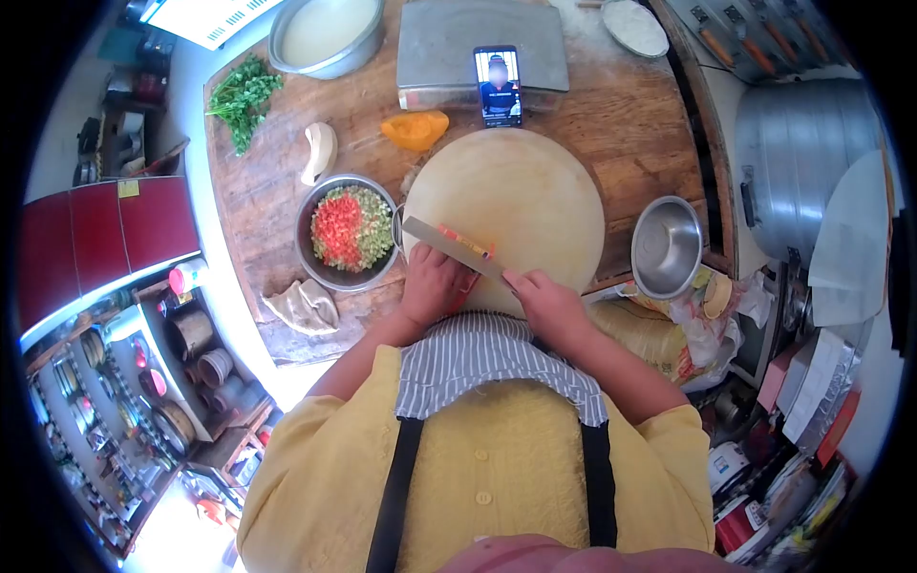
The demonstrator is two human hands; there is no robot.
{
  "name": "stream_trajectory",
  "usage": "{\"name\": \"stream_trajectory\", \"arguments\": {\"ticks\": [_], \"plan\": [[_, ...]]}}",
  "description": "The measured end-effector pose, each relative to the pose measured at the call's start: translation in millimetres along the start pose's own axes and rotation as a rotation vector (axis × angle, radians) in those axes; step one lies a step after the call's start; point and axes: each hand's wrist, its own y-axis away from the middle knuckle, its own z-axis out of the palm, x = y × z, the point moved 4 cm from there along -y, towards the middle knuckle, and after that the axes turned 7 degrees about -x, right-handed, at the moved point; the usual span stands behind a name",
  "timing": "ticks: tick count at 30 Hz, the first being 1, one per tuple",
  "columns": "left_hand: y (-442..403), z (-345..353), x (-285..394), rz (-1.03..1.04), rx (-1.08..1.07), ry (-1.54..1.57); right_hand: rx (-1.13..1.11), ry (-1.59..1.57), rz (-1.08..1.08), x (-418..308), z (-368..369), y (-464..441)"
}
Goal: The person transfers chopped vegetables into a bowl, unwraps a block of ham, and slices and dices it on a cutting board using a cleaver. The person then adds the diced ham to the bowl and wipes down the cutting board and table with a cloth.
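Note:
A large round cutting board (pixel 535 181) lies in front of my body. My right hand (pixel 549 307) is closed around the handle of a wide cleaver (pixel 457 250), whose blade slants up to the left over the board. Beneath the blade, my left hand (pixel 437 285) rests at the board's near left edge with curled fingers, against something red that is mostly hidden. A small orange piece shows on the board just beyond the blade. To the left of the board stands a metal bowl (pixel 304 250) with diced red and green pieces.
Beyond the board are a phone (pixel 497 86), a grey box (pixel 482 43) and an orange squash piece (pixel 415 130). Green herbs (pixel 241 100), a pale peeled piece (pixel 320 153) and a cloth (pixel 304 307) lie left. An empty metal bowl (pixel 667 246) stands at the right edge.

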Motion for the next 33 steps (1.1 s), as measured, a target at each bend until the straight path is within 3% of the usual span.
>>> {"name": "stream_trajectory", "arguments": {"ticks": [33], "plan": [[-0.1,8.9,-13.5,-0.063,-0.061,0.101,-0.100,-0.032,0.045,-2.3,-3.4,-15.6]]}}
